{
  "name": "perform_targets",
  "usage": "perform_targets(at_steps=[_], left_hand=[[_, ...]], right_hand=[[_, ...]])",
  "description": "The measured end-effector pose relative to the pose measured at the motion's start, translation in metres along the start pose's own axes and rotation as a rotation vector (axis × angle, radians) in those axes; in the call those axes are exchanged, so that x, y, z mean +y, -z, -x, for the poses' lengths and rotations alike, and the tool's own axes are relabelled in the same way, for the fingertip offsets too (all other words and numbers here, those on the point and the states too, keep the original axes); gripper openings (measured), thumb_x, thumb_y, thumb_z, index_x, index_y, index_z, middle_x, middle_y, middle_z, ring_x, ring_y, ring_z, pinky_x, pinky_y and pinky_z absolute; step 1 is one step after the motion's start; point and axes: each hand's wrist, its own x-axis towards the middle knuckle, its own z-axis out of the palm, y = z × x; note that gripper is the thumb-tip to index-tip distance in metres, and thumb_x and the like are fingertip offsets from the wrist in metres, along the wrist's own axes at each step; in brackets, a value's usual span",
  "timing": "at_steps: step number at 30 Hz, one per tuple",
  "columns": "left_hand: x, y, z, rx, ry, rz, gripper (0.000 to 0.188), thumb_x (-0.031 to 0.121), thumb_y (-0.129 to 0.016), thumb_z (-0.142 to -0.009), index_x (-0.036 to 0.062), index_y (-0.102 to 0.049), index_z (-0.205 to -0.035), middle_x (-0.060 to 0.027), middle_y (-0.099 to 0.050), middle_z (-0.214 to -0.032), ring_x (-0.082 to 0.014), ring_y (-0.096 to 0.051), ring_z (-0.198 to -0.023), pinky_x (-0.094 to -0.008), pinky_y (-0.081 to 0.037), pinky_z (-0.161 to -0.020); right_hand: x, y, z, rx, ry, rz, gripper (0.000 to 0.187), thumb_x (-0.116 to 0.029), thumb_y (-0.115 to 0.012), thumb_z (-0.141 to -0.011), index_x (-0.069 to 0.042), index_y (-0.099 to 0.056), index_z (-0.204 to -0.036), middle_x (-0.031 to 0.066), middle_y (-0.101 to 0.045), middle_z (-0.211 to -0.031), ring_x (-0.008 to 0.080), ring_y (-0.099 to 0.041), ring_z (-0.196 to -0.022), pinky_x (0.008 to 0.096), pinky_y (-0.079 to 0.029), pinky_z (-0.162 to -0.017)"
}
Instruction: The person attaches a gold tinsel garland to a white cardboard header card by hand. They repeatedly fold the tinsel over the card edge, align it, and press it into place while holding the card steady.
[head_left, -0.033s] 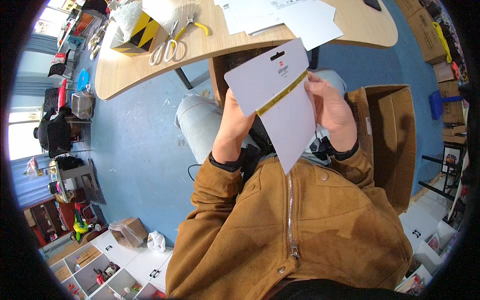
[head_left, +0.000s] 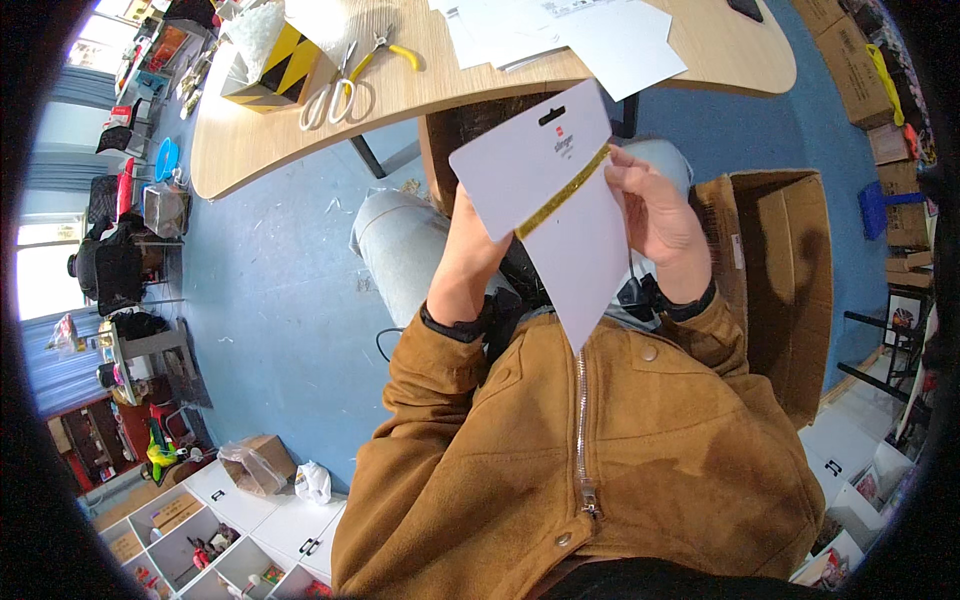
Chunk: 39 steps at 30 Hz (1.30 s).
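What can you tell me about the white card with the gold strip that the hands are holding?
The white card is a flat, stiff-looking sheet, like thin cardboard, with a small dark hanging slot near its top edge. A narrow glittery gold strip runs slantwise across it. It is held up in the air, tilted, above the lap and in front of the brown jacket. The left hand grips its left edge from behind; the right hand pinches the strip's end at the right edge.
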Motion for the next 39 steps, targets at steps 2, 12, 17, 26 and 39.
perform_targets(at_steps=[2, 12, 17, 26, 39], left_hand=[[0.001, -0.008, 0.003, -0.013, -0.020, 0.090, 0.027, 0.005, -0.073, -0.092, -0.0059, -0.066, -0.116, -0.0044, -0.071, -0.104, -0.0106, -0.063, -0.094, -0.0276, -0.053, -0.082], [-0.009, -0.010, -0.029, -0.175, 0.212, 0.200, 0.008, 0.005, -0.073, -0.096, -0.0008, -0.069, -0.101, -0.0022, -0.068, -0.103, -0.0093, -0.064, -0.092, -0.0256, -0.053, -0.086], [-0.012, -0.013, -0.041, -0.217, 0.282, 0.172, 0.012, 0.007, -0.076, -0.094, 0.0020, -0.069, -0.103, -0.0015, -0.070, -0.098, -0.0088, -0.064, -0.089, -0.0256, -0.054, -0.083], [-0.015, -0.012, -0.044, -0.212, 0.320, 0.126, 0.024, 0.008, -0.078, -0.093, -0.0007, -0.071, -0.115, -0.0037, -0.071, -0.102, -0.0102, -0.065, -0.094, -0.0255, -0.053, -0.085], [-0.020, -0.012, -0.044, -0.292, 0.394, 0.241, 0.017, 0.012, -0.071, -0.099, -0.0001, -0.073, -0.111, -0.0014, -0.070, -0.104, -0.0095, -0.065, -0.096, -0.0260, -0.053, -0.088]], right_hand=[[0.003, -0.007, 0.001, 0.019, -0.028, 0.075, 0.045, -0.017, -0.066, -0.096, 0.002, -0.058, -0.136, 0.0082, -0.072, -0.119, 0.0118, -0.070, -0.100, 0.0240, -0.056, -0.089], [0.021, -0.023, 0.013, -0.151, 0.168, 0.098, 0.041, -0.019, -0.063, -0.103, 0.005, -0.054, -0.135, 0.0097, -0.062, -0.113, 0.0109, -0.058, -0.093, 0.0229, -0.054, -0.078], [0.020, -0.015, 0.002, -0.150, -0.060, -0.339, 0.050, -0.011, -0.056, -0.104, 0.002, -0.039, -0.148, 0.0044, -0.056, -0.081, 0.0118, -0.054, -0.069, 0.0236, -0.055, -0.061], [0.023, -0.020, 0.003, -0.145, -0.053, -0.317, 0.039, -0.009, -0.055, -0.103, -0.001, -0.047, -0.141, 0.0006, -0.053, -0.081, 0.0114, -0.053, -0.074, 0.0242, -0.053, -0.064], [0.022, -0.002, -0.002, -0.212, -0.120, -0.477, 0.036, -0.016, -0.062, -0.103, 0.006, -0.056, -0.130, 0.0106, -0.063, -0.094, 0.0176, -0.056, -0.082, 0.0316, -0.057, -0.075]])
